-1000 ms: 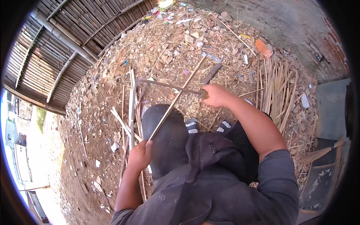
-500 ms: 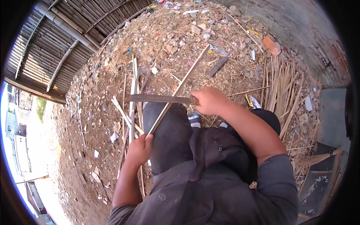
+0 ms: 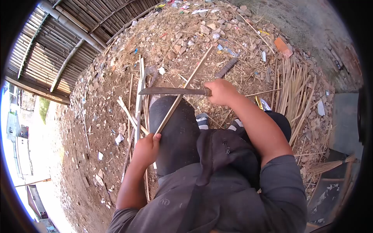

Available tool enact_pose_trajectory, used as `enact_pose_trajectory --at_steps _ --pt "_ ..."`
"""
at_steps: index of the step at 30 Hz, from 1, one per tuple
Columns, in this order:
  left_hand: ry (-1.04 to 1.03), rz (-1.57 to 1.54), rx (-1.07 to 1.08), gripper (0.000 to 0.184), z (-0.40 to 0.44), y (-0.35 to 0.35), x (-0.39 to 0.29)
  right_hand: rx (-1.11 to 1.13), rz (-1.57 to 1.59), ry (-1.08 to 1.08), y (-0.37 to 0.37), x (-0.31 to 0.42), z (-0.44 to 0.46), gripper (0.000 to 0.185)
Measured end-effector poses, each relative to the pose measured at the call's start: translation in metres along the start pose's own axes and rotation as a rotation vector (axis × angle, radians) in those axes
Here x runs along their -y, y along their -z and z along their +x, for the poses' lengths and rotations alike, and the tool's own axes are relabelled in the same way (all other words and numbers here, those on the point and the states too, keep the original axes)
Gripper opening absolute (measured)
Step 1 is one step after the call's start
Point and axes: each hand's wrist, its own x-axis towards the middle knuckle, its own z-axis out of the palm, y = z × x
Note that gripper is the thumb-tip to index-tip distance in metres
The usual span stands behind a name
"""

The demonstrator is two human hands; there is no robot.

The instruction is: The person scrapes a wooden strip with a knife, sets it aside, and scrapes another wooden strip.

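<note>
My left hand is closed on the lower end of a thin wooden strip, beside my knee. The strip slants up and to the right across the dark-trousered knee. In my right hand is the handle of a long knife, its blade pointing left and crossing the strip above the knee. Long pale strips lie on the ground to the left of the knee. A dark ridged object rests on the dirt beyond my right hand.
Split strips are heaped at the right, near an orange fragment. A bamboo wall stands at the upper left, a rough wall at the upper right. A broom lies at the lower right; rubble covers the ground.
The knife first moved toward me and turned its blade flatter, then rose slightly and shifted right. My left hand has moved up a little, still holding the strip.
</note>
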Motion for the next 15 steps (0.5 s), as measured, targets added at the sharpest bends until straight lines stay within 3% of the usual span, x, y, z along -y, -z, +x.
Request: enact_pose_trajectory --at_steps 3,7,10,14,15 --pt "0.003 -0.051 0.009 0.047 -0.002 0.004 -0.002 0.042 -0.015 -0.065 0.010 0.008 -0.007 0.011" --pt "0.008 0.037 0.057 0.047 0.000 0.007 -0.009 0.091 -0.165 0.071 0.006 0.030 -0.016 0.012" --pt "0.000 0.006 0.030 0.047 0.000 0.005 -0.011 0.065 0.115 -0.209 0.006 -0.022 -0.003 0.021" --pt "-0.022 0.016 0.007 0.047 -0.004 0.000 -0.003 -0.036 0.067 -0.102 0.007 -0.012 -0.013 0.017" --pt "-0.029 0.026 0.012 0.047 -0.001 -0.001 -0.002 0.087 0.035 -0.138 0.015 0.006 -0.017 0.017"
